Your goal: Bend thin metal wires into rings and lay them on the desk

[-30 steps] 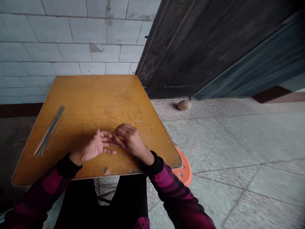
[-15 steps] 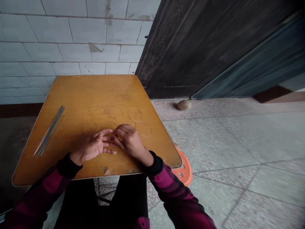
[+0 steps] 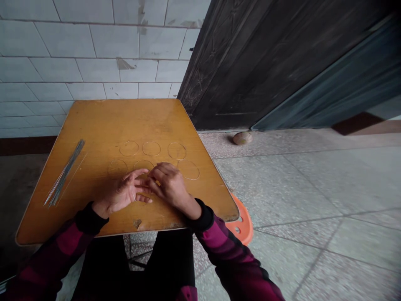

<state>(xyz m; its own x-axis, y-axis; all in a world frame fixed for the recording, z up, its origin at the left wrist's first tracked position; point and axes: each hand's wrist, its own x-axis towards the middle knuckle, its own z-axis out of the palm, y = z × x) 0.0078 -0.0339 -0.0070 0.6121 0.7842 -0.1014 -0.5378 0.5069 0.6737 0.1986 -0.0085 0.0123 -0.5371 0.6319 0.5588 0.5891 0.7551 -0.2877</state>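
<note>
Both my hands meet over the near middle of a worn orange-brown wooden table (image 3: 103, 121). My left hand (image 3: 120, 193) lies palm up with fingers partly curled, and a thin curved wire (image 3: 133, 192) crosses its fingers. My right hand (image 3: 169, 184) is knuckles up, its fingertips pinched together against the left fingers on that wire. Several thin wire rings (image 3: 151, 148) lie flat on the table in two rows just beyond my hands. A bundle of straight thin wires (image 3: 64, 172) lies along the table's left side.
A white tiled wall (image 3: 78, 62) stands behind the table and a dark carved wooden door (image 3: 266, 62) to the right. An orange plastic stool (image 3: 241, 225) sits by the table's right front corner. A small round stone (image 3: 242, 138) lies on the speckled floor near the door.
My left fingers have lifted and curled slightly toward my right fingertips. The hands otherwise stay in place, and the rings and wire bundle have not moved.
</note>
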